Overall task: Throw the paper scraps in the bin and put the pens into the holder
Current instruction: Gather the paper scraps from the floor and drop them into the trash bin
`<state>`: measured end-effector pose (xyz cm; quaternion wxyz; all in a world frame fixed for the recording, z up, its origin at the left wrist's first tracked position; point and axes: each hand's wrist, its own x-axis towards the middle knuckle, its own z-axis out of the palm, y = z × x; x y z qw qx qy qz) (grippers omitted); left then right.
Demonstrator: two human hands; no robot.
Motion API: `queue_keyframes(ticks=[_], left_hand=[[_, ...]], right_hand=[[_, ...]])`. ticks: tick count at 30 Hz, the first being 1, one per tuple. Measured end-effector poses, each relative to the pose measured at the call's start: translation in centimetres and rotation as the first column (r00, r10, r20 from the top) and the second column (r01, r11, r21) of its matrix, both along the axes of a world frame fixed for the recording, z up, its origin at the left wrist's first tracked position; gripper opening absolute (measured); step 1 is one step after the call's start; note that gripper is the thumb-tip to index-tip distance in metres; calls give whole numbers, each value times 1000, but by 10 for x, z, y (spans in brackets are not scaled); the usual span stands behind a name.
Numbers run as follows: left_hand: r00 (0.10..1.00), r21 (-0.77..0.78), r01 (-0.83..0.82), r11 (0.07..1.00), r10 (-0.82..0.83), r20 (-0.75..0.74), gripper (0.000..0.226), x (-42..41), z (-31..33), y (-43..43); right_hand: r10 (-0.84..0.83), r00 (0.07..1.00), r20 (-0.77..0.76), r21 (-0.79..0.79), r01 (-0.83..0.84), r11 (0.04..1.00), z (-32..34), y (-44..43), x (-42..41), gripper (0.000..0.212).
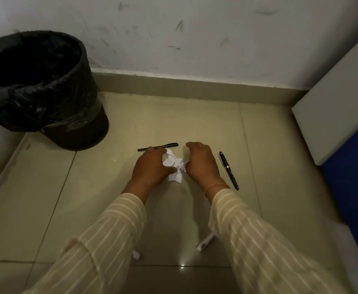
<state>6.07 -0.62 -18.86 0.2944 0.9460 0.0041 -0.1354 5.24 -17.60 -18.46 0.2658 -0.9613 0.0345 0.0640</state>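
Note:
A small heap of white paper scraps [175, 165] lies on the tiled floor between my two hands. My left hand [151, 166] cups the heap from the left, fingers touching the paper. My right hand [201, 163] curves around it from the right. A thin black pen [169, 145] lies just beyond my left fingers. A thicker black pen [228, 170] with silver rings lies to the right of my right hand. The bin [40, 90], lined with a black bag, stands open at the far left by the wall. No pen holder shows.
Two white objects lie near my forearms: one [204, 242] under my right sleeve, one [136, 256] by my left sleeve. A white and blue furniture panel [333, 124] closes off the right side. The scuffed wall [195, 39] runs behind.

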Motion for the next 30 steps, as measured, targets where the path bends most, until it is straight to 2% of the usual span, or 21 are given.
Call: queue_keyframes(ticks=[3,5,7,10,13,16,18,20,22,26,28,30], left_hand=[[992,111,103,988,-94,-81,100,-9,-6,-5],[991,129,123,984,-114,-70,99,-14,-8,-6],[993,110,118,987,-114,-41,79,-16,-8,-4],[990,123,136,983,-132,-38,59,-18,-5,0],[983,173,179,969,-169,-71,72,-18,-1,4],[983,202,182,962,-171,-73,78,-18,-1,4],[984,191,176,966,-170,-47,60,-20,-4,0],[989,145,146,979,-144,-23,39,-26,-5,-7],[997,59,77,995,-75,-24,27,-32,-6,-10],[996,-92,-69,993,62,-71,13,-44,-14,-10],[968,-255,-206,945,159,-193,7,-49,-13,-6],[907,-414,-362,835,215,-362,8,-49,0,0]], right_hand=[[250,954,-164,-117,-271,956,1,9,5,67],[308,919,-247,-237,-365,900,-7,17,-7,74],[303,928,-218,-245,-352,903,-14,20,-15,63],[296,927,-231,-130,-331,935,-10,19,-16,49],[226,931,-287,-35,-246,969,-2,7,-9,65],[170,914,-369,-153,-241,958,2,-1,-10,87],[178,924,-339,-172,-247,954,-4,5,-18,75],[173,952,-252,-115,-207,971,-12,14,-28,49],[118,978,-174,-35,-126,991,-17,22,-37,30],[-15,999,-51,98,20,995,-24,25,-49,14],[-104,989,-108,227,126,966,-20,26,-53,8],[-202,938,-281,422,310,852,-6,28,-54,6]])
